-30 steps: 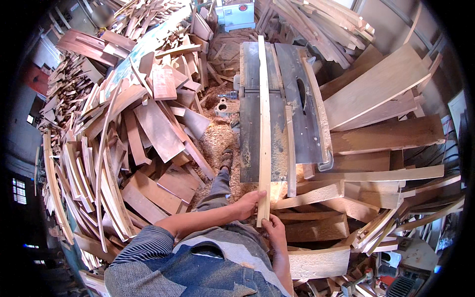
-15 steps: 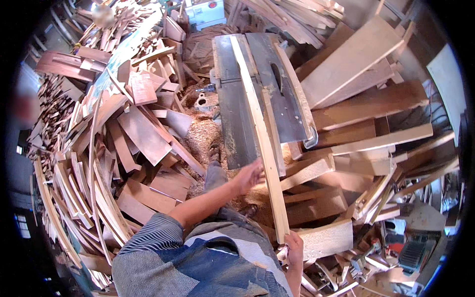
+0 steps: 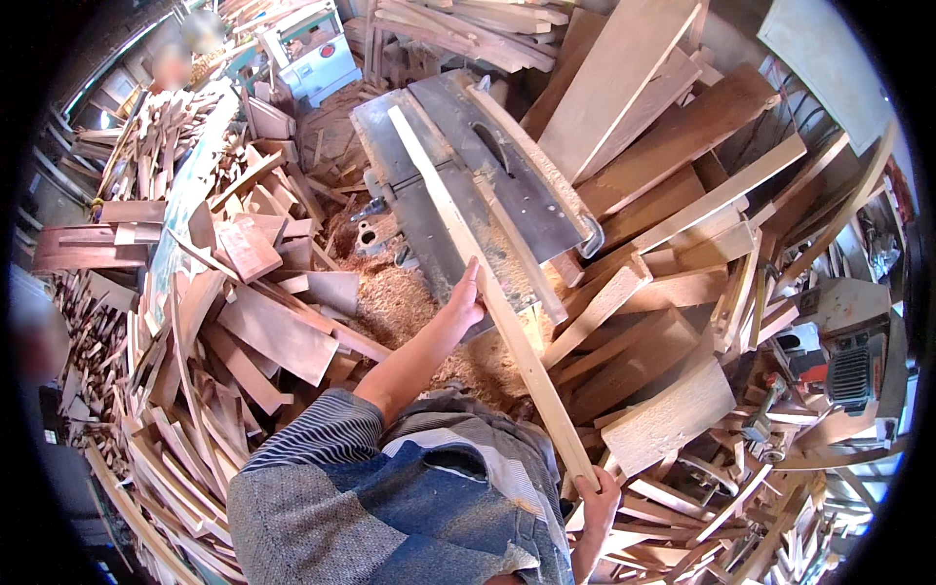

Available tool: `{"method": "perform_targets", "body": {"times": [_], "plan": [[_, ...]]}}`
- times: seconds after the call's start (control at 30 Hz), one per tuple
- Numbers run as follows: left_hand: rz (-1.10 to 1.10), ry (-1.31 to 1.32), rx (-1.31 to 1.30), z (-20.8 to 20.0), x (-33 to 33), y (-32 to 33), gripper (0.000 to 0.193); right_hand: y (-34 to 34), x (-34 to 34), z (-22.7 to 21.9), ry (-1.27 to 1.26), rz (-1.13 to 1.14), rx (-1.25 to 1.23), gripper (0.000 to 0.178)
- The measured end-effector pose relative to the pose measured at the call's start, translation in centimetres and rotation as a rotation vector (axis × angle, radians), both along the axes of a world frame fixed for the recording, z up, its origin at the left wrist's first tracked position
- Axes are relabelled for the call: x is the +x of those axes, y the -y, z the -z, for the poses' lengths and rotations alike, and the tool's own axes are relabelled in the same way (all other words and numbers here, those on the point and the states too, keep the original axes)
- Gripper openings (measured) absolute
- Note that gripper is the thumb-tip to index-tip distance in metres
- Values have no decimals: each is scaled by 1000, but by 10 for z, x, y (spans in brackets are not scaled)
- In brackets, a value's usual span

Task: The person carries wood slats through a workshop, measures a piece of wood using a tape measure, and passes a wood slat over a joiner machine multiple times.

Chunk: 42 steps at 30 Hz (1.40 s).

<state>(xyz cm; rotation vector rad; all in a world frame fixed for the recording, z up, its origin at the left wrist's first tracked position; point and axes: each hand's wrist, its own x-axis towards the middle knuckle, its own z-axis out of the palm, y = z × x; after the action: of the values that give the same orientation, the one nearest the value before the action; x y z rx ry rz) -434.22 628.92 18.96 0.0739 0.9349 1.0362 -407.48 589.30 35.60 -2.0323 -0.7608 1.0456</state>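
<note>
A long pale wooden strip [image 3: 507, 327] slants from my body out over the dark metal saw table [image 3: 419, 244], lying left of a wooden guide rail [image 3: 517, 244]. Its near end sits in my right hand [image 3: 599, 495], thumb on top and fingers closed round it. Farther along, my left hand [image 3: 468, 298] presses its fingers against the strip's left edge, by the table's near end; part of its grip is hidden. A curved dark slot [image 3: 492, 146] shows in the table, right of the rail.
Stacked boards [image 3: 673, 146] lean along the table's right side. Heaps of wood offcuts [image 3: 273, 322] rise on the left. Sawdust [image 3: 395, 307] covers the floor beside the table. A pale blue machine [image 3: 320, 70] stands at the back, and people appear blurred at the far left.
My left hand has come up against the strip from just beside it. The strip's far end is nearer me, and my right hand still holds the near end. The view has turned.
</note>
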Motion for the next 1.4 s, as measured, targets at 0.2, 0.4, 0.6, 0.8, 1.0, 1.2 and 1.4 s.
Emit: {"method": "perform_targets", "body": {"times": [0.2, 0.4, 0.6, 0.8, 1.0, 1.2, 1.4], "plan": [[87, 37, 37, -8, -41, 11, 74, 29, -56, 24, 88, 57, -96, 39], [113, -19, -10, -20, -70, 21, 68, 35, -116, 16, 113, 134, -86, 40], [126, 76, 9, -19, -82, 27, 59, 66, -117, 69, 19, 268, -29, 41], [83, 123, 35, -9, -69, 37, 52, 61, -102, 68, -88, 295, 29, 37], [29, 113, 44, -15, -46, 48, 45, 43, -81, 34, -141, 275, -49, 39], [54, -81, 53, -20, -24, 63, 34, 50, -62, 40, -428, 497, -89, 42], [110, -181, 110, -13, -16, 73, 35, 62, -41, 52, -617, 512, -153, 39]]}}
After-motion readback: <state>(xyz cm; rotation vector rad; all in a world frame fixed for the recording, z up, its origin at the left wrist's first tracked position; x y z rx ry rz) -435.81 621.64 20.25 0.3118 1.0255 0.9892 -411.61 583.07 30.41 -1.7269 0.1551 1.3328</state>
